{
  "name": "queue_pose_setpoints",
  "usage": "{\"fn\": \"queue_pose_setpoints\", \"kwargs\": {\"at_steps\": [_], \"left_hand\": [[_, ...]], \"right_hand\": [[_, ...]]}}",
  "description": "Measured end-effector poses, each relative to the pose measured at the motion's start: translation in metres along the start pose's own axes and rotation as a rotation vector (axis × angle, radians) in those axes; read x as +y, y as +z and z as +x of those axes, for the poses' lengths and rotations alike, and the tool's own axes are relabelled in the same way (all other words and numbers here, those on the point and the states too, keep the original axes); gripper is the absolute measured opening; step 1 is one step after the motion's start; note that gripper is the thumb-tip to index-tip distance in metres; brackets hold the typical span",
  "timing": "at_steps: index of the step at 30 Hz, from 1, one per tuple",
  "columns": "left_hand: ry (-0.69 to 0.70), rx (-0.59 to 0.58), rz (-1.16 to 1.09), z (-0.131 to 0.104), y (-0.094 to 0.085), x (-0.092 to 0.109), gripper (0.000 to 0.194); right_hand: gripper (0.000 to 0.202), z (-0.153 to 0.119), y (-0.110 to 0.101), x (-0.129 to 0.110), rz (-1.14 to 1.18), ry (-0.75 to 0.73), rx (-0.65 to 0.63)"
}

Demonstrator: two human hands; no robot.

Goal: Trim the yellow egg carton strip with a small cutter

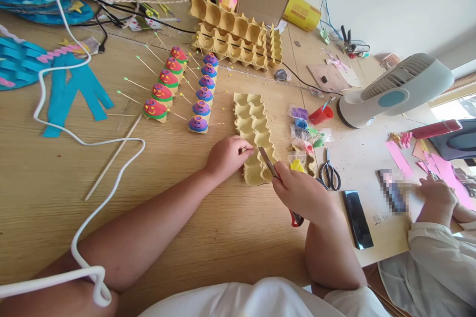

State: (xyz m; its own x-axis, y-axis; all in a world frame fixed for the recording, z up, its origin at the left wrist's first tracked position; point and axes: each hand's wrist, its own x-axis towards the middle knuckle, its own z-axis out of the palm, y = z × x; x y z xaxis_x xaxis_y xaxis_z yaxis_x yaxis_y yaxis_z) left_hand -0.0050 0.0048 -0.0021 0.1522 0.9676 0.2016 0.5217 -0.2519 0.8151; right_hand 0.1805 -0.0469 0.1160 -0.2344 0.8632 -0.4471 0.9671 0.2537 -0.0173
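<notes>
A yellow egg carton point(244, 122) with two rows of cups lies on the wooden table in front of me. My left hand point(227, 158) is at the carton's left side, its thumb and fingers pinched together at the edge; anything between them is too small to make out. My right hand point(303, 192) is closed around a utility knife point(268, 162) with a red part at its lower end. The blade tip is over the carton's middle, close to my left fingertips.
Painted caterpillar-like carton strips point(161, 93) stand at the left. Beyond are more egg cartons point(230, 22). Scissors point(328, 171), a phone point(357, 219), a red cup point(320, 115) and a white fan point(390, 90) are at the right. Another person's hands point(439, 195) work at far right.
</notes>
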Motion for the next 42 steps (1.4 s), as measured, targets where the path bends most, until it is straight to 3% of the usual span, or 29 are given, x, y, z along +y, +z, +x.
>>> {"fn": "queue_pose_setpoints", "kwargs": {"at_steps": [9, 18, 21, 24, 27, 42], "left_hand": [[-0.009, -0.002, 0.009, 0.000, 0.000, 0.001, 0.010], [-0.009, 0.001, 0.003, 0.000, 0.000, 0.000, 0.009], [-0.013, -0.002, 0.004, 0.000, 0.000, 0.000, 0.010], [-0.014, -0.002, -0.005, 0.000, 0.000, 0.001, 0.010], [-0.017, 0.008, -0.008, -0.001, -0.001, 0.002, 0.010], [0.018, 0.002, -0.024, 0.000, -0.001, 0.000, 0.009]], "right_hand": [[0.017, 0.014, -0.009, 0.025, 0.305, -0.092, -0.179], [0.020, 0.015, -0.009, 0.028, 0.315, -0.092, -0.177], [0.030, 0.008, -0.012, 0.020, 0.255, -0.052, -0.129], [0.055, -0.003, -0.015, 0.010, 0.088, -0.005, 0.000], [0.064, -0.010, -0.013, 0.000, -0.044, 0.024, 0.109], [0.068, -0.002, 0.003, -0.022, -0.231, 0.015, 0.063]]}}
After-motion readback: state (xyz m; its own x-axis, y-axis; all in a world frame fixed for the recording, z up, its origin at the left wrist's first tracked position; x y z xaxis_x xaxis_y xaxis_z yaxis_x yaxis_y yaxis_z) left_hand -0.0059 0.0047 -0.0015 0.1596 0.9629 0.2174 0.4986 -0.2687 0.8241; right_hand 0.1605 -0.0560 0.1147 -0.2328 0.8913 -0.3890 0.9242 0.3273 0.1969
